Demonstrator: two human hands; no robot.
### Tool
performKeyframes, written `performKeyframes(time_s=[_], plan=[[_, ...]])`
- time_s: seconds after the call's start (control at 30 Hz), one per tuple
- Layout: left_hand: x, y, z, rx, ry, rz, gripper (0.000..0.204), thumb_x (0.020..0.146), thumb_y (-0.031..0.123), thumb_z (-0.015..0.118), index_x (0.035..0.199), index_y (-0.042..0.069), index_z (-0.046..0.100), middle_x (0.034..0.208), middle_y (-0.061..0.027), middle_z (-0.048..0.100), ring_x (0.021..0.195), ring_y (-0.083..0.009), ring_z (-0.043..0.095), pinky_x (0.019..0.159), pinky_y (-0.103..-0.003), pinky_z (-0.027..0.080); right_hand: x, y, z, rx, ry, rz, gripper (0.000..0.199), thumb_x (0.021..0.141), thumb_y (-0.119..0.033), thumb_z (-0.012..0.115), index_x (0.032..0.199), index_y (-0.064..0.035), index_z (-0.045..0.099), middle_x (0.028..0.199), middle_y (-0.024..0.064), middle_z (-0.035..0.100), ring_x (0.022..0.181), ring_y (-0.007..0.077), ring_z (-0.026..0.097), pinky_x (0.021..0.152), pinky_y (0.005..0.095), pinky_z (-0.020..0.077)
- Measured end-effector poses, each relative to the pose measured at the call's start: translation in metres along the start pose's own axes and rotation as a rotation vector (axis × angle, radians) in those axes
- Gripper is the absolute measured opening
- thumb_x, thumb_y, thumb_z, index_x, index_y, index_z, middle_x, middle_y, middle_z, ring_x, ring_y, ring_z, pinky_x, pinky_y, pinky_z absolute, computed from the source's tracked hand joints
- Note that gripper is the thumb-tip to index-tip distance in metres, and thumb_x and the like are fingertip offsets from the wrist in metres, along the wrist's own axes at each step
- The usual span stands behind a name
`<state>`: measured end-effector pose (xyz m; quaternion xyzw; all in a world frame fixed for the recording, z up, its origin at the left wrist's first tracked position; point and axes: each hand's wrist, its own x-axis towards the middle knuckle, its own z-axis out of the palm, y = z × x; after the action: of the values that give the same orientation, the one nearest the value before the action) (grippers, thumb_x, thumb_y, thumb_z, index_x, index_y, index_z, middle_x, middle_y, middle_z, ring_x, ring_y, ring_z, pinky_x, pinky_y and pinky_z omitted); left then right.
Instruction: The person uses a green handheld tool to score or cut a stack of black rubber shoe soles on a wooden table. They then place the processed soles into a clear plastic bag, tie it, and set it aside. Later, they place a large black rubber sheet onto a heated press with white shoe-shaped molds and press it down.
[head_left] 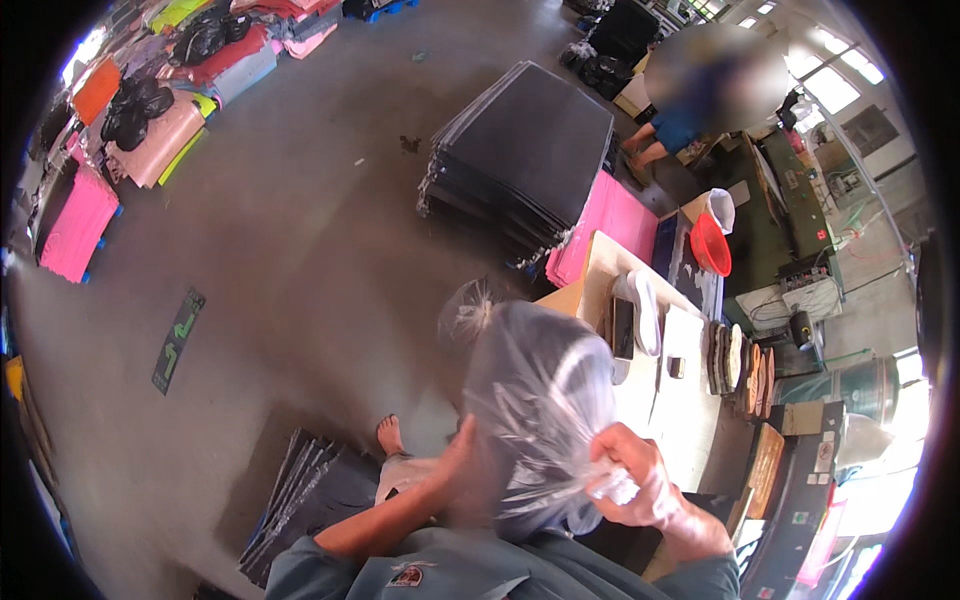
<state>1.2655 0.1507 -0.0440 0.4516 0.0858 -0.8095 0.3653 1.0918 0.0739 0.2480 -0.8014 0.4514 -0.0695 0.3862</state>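
A full clear plastic bag [540, 400] with something dark inside is held up in front of my chest. Its gathered neck is bunched in my right hand [632, 475], whose fingers are wrapped tightly round the plastic. My left hand [462, 450] is against the bag's left side, its fingers blurred and mostly hidden by the plastic. What fills the bag cannot be made out through the shiny film. Just beyond it stands another clear bag [470, 312], knotted at the top and partly covered by the one I hold.
A pale worktable [685, 375] at my right carries a phone-like dark object, a white sole and a row of soles [740, 365]. Ahead are stacked black sheets [525, 140] and pink sheets [610, 225]. Dark sheets [310, 495] lie at lower left. A person [680, 125] stands far right.
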Motion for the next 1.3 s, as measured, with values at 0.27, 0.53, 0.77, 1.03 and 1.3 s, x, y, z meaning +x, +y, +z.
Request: performKeyframes(time_s=[0.27,0.53,0.77,1.03,1.3], plan=[[0.031,0.102,-0.121,-0.205,-0.132,0.345,0.093,0.101,0.075,0.050,0.158,0.002,0.043,0.155,-0.0168,0.055,0.136,-0.0336,0.057,0.117,-0.049,0.046,0.151,0.015,0.067,0.064,0.006,-0.430,0.040,0.072,-0.003,0.076,0.107,-0.0083,0.060,0.092,0.0075,0.064,0.082,0.0312,0.064,0.075,0.0409,0.0519],[0.103,0.196,-0.217,-0.031,0.002,0.437,0.075,0.110,0.063,0.040,0.159,0.006,0.044,0.153,-0.0136,0.057,0.136,-0.0292,0.059,0.116,-0.045,0.047,0.310,0.063,0.159,0.199,-0.067,-0.245,0.025,0.084,-0.007,0.073,0.105,-0.0127,0.060,0.087,0.0146,0.070,0.086,0.0431,0.067,0.075,0.0526,0.0528],[0.154,0.215,-0.283,-0.192,0.072,0.283,0.058,0.112,0.039,0.049,0.156,0.001,0.045,0.139,-0.0143,0.066,0.127,-0.0258,0.064,0.111,-0.041,0.050,0.402,0.113,0.218,0.285,-0.253,-0.056,0.029,0.084,-0.005,0.069,0.110,-0.0124,0.057,0.085,0.0146,0.070,0.083,0.0438,0.066,0.085,0.0526,0.0486],[0.272,0.293,-0.261,0.051,0.214,0.112,0.090,0.106,0.065,0.050,0.167,0.004,0.026,0.166,-0.0115,0.043,0.150,-0.0349,0.044,0.122,-0.054,0.033,0.475,0.204,0.285,0.012,-0.302,0.080,0.042,0.078,-0.006,0.070,0.116,-0.0121,0.051,0.081,0.0141,0.072,0.086,0.0346,0.072,0.094,0.0417,0.0451],[0.368,0.349,-0.238,0.532,0.320,-0.058,0.085,0.106,0.066,0.049,0.171,0.019,0.022,0.176,-0.0085,0.023,0.158,-0.0332,0.032,0.123,-0.063,0.031,0.546,0.339,0.339,-0.032,-0.259,0.230,0.039,0.083,-0.006,0.068,0.117,-0.0135,0.051,0.090,0.0172,0.072,0.096,0.0375,0.070,0.101,0.0452,0.0470]])
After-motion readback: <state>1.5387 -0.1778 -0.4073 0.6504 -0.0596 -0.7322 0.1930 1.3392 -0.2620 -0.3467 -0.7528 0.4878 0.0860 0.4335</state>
